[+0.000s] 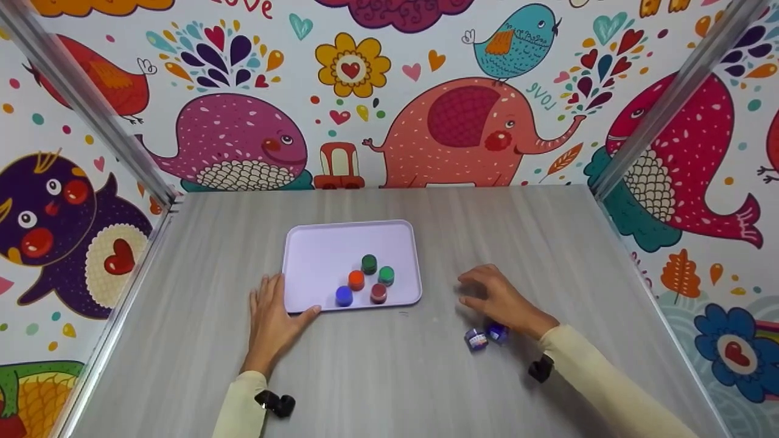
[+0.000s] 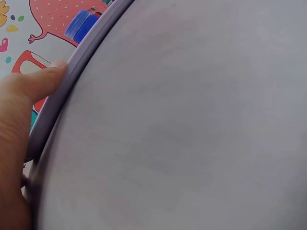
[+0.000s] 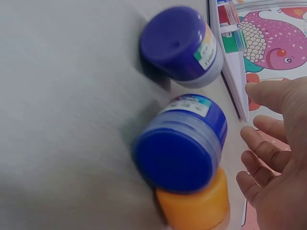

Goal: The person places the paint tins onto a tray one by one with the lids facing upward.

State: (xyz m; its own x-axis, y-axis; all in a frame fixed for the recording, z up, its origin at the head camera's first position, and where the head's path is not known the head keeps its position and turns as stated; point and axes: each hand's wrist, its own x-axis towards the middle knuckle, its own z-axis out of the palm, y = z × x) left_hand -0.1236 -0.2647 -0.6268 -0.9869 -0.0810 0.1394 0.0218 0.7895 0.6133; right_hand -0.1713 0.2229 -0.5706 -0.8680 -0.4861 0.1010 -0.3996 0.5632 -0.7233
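Note:
A pale lilac tray holds several small paint jars: blue, orange-red, dark green, bright green and dark red. My left hand rests at the tray's front left corner, fingers along its left side and thumb touching the front rim. To the right of the tray, my right hand hovers with loosely bent fingers and holds nothing. Close by its wrist lie a purple jar and a dark blue jar. Beside them an orange jar shows only in the right wrist view.
The grey wood-grain table meets walls printed with cartoon animals at the back and sides. Metal rails run along the corners. Dark wrist cameras sit on both sleeves.

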